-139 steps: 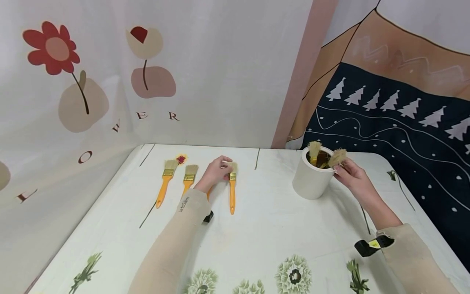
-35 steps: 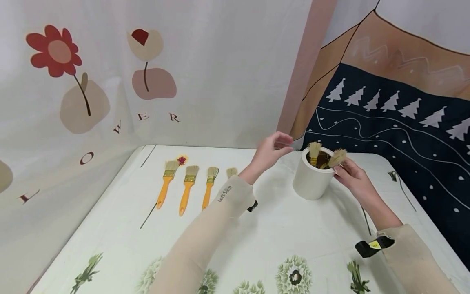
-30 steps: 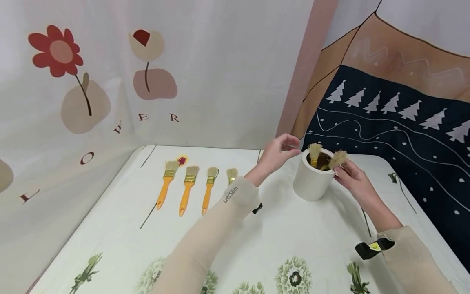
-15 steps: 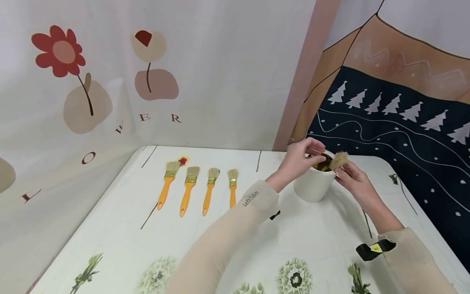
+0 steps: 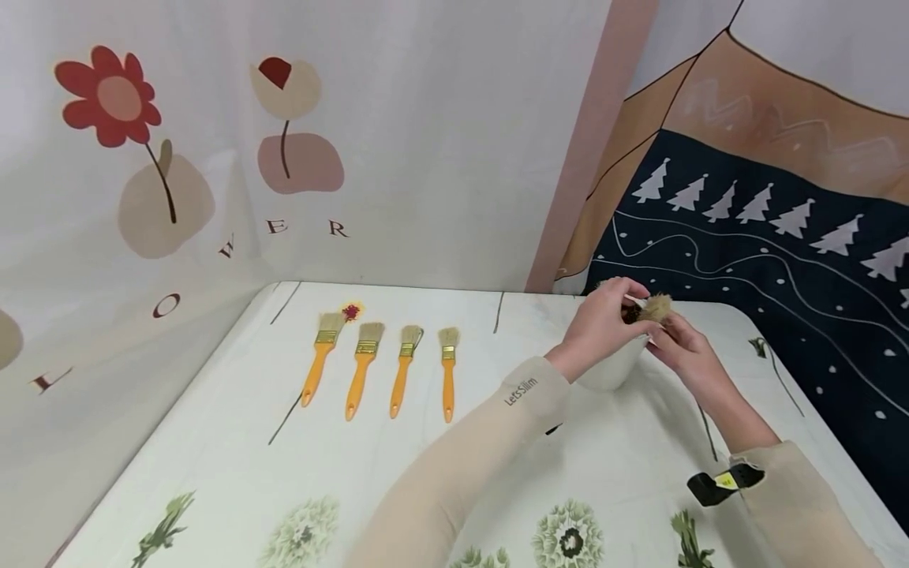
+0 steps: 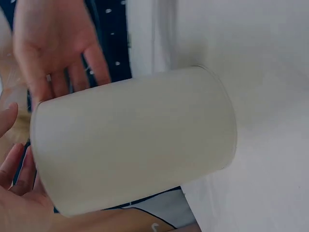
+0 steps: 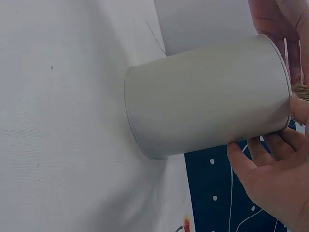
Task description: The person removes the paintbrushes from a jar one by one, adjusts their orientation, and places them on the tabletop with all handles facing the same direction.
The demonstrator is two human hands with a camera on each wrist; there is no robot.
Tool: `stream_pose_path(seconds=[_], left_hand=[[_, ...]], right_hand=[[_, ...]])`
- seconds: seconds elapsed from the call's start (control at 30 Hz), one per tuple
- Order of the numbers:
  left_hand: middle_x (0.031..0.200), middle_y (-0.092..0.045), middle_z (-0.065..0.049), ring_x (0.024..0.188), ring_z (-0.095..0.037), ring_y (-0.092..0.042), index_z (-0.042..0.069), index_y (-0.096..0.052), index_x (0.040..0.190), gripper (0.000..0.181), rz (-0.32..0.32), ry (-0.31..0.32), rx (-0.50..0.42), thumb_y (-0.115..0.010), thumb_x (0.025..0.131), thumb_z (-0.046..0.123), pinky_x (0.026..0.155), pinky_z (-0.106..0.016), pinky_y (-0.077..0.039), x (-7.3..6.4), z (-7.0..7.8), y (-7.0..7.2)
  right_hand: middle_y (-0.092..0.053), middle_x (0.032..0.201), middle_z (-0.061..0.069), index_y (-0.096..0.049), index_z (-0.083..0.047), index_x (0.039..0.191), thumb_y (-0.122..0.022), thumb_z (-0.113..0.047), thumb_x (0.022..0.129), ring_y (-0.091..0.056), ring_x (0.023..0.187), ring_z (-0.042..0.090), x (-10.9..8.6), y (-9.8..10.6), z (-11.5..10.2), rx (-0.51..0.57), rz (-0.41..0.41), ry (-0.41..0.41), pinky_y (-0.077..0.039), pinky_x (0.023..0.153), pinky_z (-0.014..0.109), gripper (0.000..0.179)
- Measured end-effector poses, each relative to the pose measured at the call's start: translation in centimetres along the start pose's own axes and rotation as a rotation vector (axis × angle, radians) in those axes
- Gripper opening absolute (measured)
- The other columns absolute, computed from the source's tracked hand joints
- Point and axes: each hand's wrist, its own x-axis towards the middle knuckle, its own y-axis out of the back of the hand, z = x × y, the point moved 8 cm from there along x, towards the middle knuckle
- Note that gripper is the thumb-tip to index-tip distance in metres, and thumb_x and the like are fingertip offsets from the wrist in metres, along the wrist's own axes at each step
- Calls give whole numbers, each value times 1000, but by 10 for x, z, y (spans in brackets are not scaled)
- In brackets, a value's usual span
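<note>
A white cylindrical pot (image 5: 612, 371) stands at the right of the table with paintbrushes in it. Brown bristles of one paintbrush (image 5: 659, 305) stick out at the rim on its right side. My right hand (image 5: 685, 345) holds the pot near its rim, fingers against the side. Over the pot's mouth, my left hand (image 5: 600, 323) has thumb and fingers spread apart, right by those bristles. It covers much of the opening and the other brush inside. In the left wrist view the pot (image 6: 135, 140) fills the middle, the right hand (image 6: 58, 43) against it.
Several orange-handled paintbrushes lie in a spaced row at left, bristles to the back, among them a wide brush (image 5: 324, 347) and a narrow brush (image 5: 449, 371). A flower-printed white cloth (image 5: 234, 473) covers the table. A curtain (image 5: 440, 158) hangs behind.
My left hand has left the row of brushes and moved right, over the pot's mouth. The narrow brush lies uncovered. My right hand has stayed at the pot.
</note>
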Motion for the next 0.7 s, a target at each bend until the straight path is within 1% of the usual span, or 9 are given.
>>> stream_pose_path(seconds=[0.07, 0.13, 0.17, 0.27, 0.33, 0.43, 0.57, 0.7], left_hand=[[120, -64, 10, 104, 2, -61, 22, -61, 123, 37, -1, 2, 65, -74, 90, 34, 82, -2, -46, 3, 1, -2], [115, -66, 13, 99, 4, -61, 24, -62, 121, 32, 9, 10, 112, -72, 92, 34, 79, -1, -46, 4, 2, -2], [112, -67, 14, 96, 5, -62, 25, -64, 119, 28, 16, 19, 119, -71, 93, 32, 77, -1, -46, 5, 2, -3], [105, -69, 14, 86, 6, -61, 24, -67, 114, 19, 42, 43, 104, -68, 95, 27, 70, 0, -45, 4, 1, -3], [103, -70, 12, 83, 6, -60, 23, -68, 111, 16, 65, 50, 72, -68, 96, 25, 67, -1, -45, 3, 0, -2], [105, -70, 8, 84, 5, -62, 20, -67, 108, 12, 104, 38, -5, -68, 96, 22, 67, 0, -45, 2, -1, 2], [110, -70, 2, 91, 1, -68, 14, -66, 109, 13, 146, -19, -110, -67, 96, 17, 72, 0, -48, 1, 2, 11], [113, -70, -3, 99, -5, -71, 9, -64, 112, 16, 179, -75, -193, -66, 96, 14, 77, 0, -49, 1, 8, 25]], right_hand=[[-5, 166, 23, -7, -14, 162, -42, -41, 106, -26, 152, 19, 2, 1, -1, -8, 3, 8, -43, 96, 2, 71], [-4, 167, 22, -5, -13, 161, -42, -40, 106, -26, 152, 20, 2, 2, -2, -16, 5, 17, -43, 96, 2, 71], [-3, 167, 22, -5, -13, 161, -42, -40, 106, -26, 152, 21, 2, 2, -1, -18, 10, 17, -43, 95, 2, 71], [-2, 167, 21, -3, -12, 161, -42, -40, 107, -21, 153, 31, 2, 2, 2, -25, 14, 1, -44, 95, 2, 73], [-2, 167, 21, -2, -11, 161, -42, -40, 107, -17, 153, 37, 1, 1, 3, -32, 15, -8, -44, 95, 3, 73], [-3, 167, 21, -2, -11, 161, -41, -40, 107, -17, 153, 38, 1, 1, 4, -43, 15, -13, -44, 95, 2, 73], [-4, 167, 20, -5, -13, 161, -42, -41, 107, -18, 153, 37, 0, 1, 4, -46, 23, -15, -44, 95, 2, 72], [-4, 167, 20, -6, -16, 162, -42, -43, 106, -19, 151, 40, 0, 1, 4, -53, 24, -22, -45, 95, 3, 72]])
